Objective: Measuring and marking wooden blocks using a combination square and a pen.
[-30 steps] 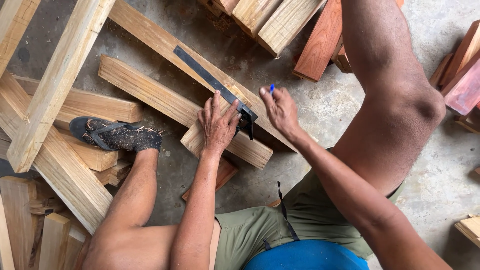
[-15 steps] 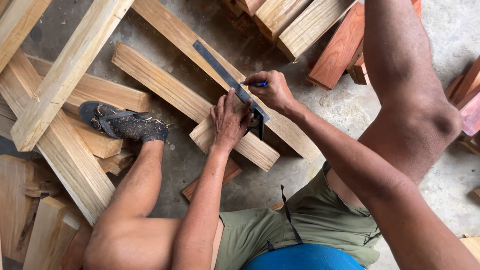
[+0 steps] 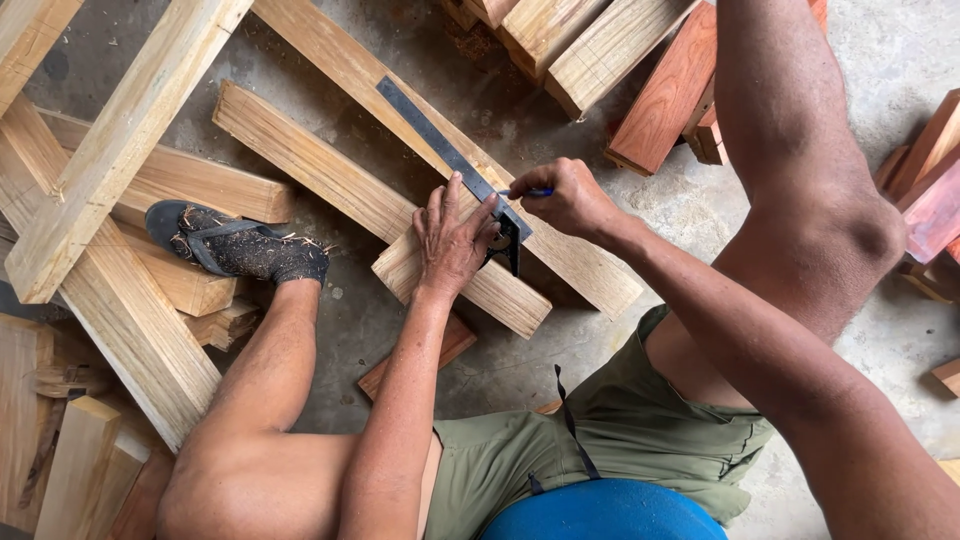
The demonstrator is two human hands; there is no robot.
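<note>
A grey concrete floor (image 3: 640,215) dusted with sawdust carries scattered pale planks and, far right, reddish blocks (image 3: 668,100). A sandalled foot (image 3: 235,245) rests on a beam (image 3: 150,300) at left. The short plank (image 3: 375,205) lies in the middle, its long axis running from far left to near right. The left hand (image 3: 455,240) lies flat, fingers spread, pressing a metal square (image 3: 450,155) onto it. The right hand (image 3: 570,195) is clenched round a blue pencil (image 3: 535,192) at the square's edge.

Square (image 3: 440,150) lies on plank (image 3: 330,180) — sandalled foot (image 3: 240,245) to its left.
</note>
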